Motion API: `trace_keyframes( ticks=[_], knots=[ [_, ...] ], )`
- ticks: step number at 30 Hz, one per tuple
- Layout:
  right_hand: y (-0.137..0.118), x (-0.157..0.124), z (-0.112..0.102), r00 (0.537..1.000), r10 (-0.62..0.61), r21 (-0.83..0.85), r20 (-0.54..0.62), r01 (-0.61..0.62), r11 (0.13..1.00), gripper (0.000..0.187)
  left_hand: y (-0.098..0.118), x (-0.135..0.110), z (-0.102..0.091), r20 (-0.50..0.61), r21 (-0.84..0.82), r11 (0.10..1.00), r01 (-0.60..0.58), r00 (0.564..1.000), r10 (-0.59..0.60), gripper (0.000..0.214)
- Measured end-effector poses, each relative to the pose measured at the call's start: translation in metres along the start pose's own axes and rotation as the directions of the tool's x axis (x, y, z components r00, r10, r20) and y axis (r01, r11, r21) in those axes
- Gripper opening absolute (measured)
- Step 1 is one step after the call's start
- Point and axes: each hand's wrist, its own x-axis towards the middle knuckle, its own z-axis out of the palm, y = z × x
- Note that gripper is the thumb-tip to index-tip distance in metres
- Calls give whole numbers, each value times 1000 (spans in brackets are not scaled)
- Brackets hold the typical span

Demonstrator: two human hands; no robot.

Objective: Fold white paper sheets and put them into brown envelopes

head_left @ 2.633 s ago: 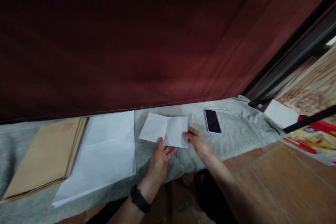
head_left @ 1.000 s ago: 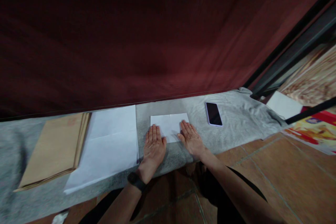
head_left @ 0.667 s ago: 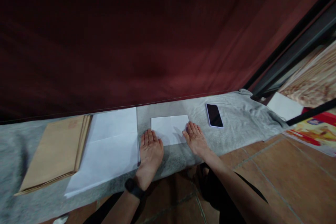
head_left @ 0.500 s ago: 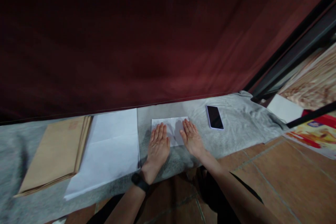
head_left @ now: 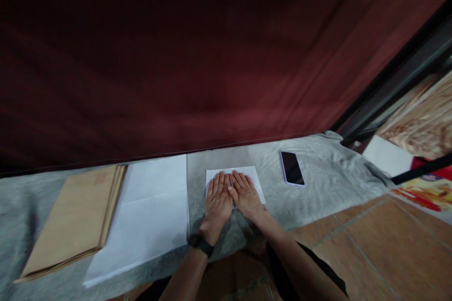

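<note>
A small folded piece of white paper [head_left: 256, 183] lies flat on the grey cloth in front of me. My left hand [head_left: 218, 197] rests palm down on its left half, fingers stretched out and pointing away from me. My right hand [head_left: 245, 195] lies flat beside it on the paper, its thumb touching or nearly touching the left hand. Both hands hide much of the paper's middle. On my left wrist is a black watch [head_left: 200, 243].
White paper sheets [head_left: 151, 211] lie to the left, next to a stack of brown envelopes [head_left: 70, 221]. A phone [head_left: 292, 168] lies on the grey cloth [head_left: 328, 183] at the right. Dark red fabric [head_left: 212, 80] hangs behind. Tiled floor [head_left: 374, 240] shows below.
My hands have come together over the paper's middle; the right hand moved left from the paper's right side. The view has tilted up slightly, so everything sits lower.
</note>
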Motion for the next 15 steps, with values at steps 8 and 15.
trace_keyframes(
  ticks=[8,15],
  knots=[
    [9,1,2,999,17,-66,-51,-21,998,51,1,-7,-3,-87,1,998,69,994,-69,57],
    [26,-6,-7,996,85,-129,-25,-88,988,55,-6,-16,-8,-133,67,993,92,988,-83,59]
  ],
)
